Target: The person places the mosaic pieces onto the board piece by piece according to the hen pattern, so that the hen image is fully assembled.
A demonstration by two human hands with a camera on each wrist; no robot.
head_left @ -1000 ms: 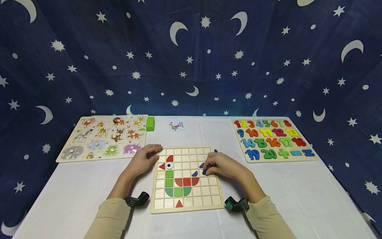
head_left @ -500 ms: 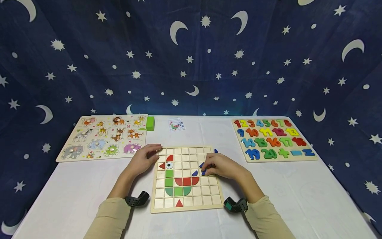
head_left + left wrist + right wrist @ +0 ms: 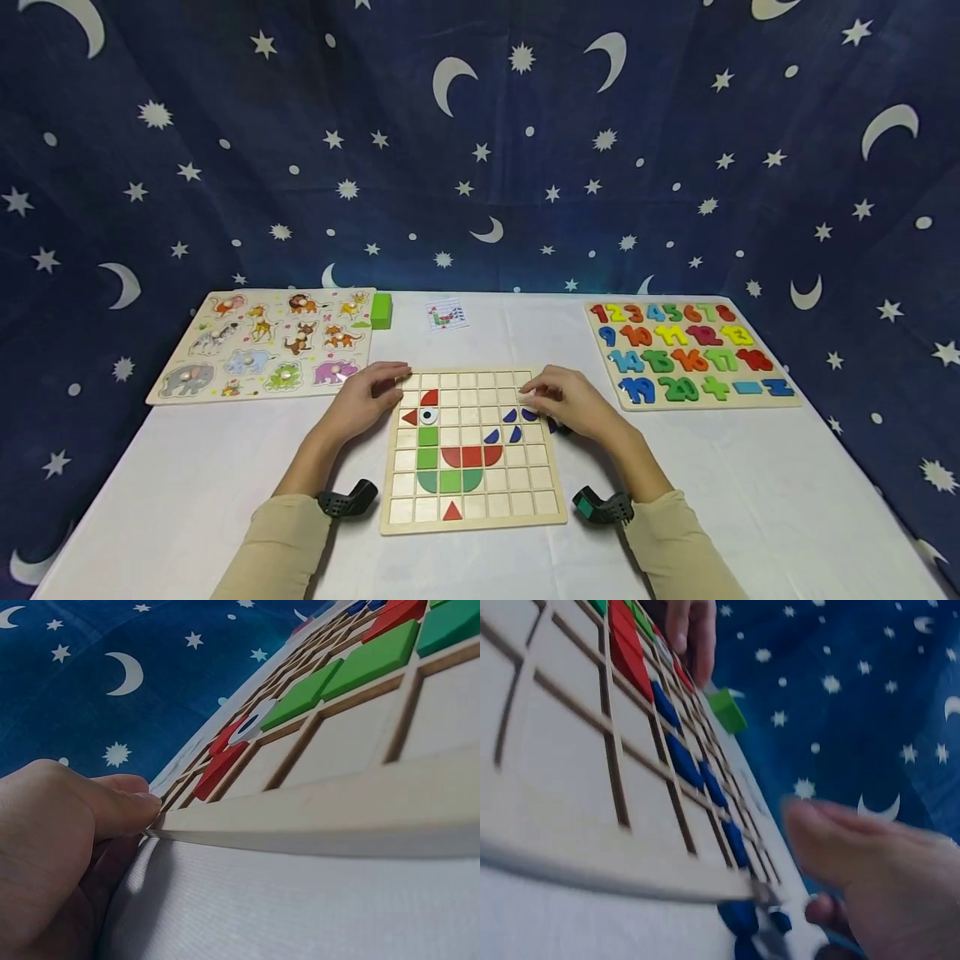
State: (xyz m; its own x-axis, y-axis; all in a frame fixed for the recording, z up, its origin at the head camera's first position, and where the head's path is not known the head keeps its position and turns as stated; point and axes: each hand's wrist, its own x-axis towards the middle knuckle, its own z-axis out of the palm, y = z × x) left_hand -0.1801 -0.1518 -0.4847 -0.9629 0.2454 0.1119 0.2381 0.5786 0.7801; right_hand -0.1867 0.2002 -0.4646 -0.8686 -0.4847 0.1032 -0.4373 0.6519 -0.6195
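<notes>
A wooden grid board (image 3: pixel 405 510) lies before me with coloured tiles forming a bird. These include a round eye tile (image 3: pixel 428 415), green squares (image 3: pixel 427 436) and a red square (image 3: pixel 472 456). Several blue half-round pieces (image 3: pixel 515 434) sit in its right-hand cells. With thumb and fingers, my left hand (image 3: pixel 363 402) holds the far left corner; in the left wrist view the thumb lies right at that corner. Over the far right edge hovers my right hand (image 3: pixel 573 402), fingers relaxed and nothing seen between them. In the right wrist view, more blue pieces (image 3: pixel 739 919) lie beside the board.
An animal peg puzzle (image 3: pixel 258 358) is at the back left, a green block (image 3: pixel 381 311) against its edge. A small picture card (image 3: pixel 447 315) lies behind the grid board. To the right is a number puzzle (image 3: pixel 686 354). A starry curtain (image 3: pixel 480 150) hangs behind the table.
My right hand has let go of a blue piece in a right-hand cell and moved away and to the right. The left hand keeps its place at the board's corner.
</notes>
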